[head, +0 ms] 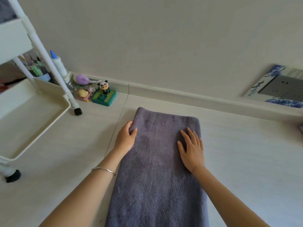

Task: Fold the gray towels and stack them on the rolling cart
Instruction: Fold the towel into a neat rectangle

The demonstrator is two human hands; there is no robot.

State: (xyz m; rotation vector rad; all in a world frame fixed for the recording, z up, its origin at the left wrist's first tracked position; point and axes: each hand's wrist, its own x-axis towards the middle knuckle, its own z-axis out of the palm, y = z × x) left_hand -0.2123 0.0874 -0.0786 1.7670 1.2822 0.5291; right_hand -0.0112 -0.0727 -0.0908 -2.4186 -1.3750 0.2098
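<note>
A white rolling cart [32, 122] stands at the left. The left hand [125, 138] pinches the far left edge of a gray towel [157, 177] laid lengthwise on the floor [246, 161]. The right hand [191, 149] lies flat on the towel, fingers spread.

Pale floor [246, 161] carries a long gray towel [157, 185] at centre, a white rolling cart [32, 122] on the left, and a panda toy [103, 89] by the far wall.

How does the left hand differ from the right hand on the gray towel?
The left hand curls its fingers round the gray towel at its left edge; the right hand lies flat on top, fingers straight. The left wrist wears a thicker bangle, the right a thin chain. Both touch the towel.
</note>
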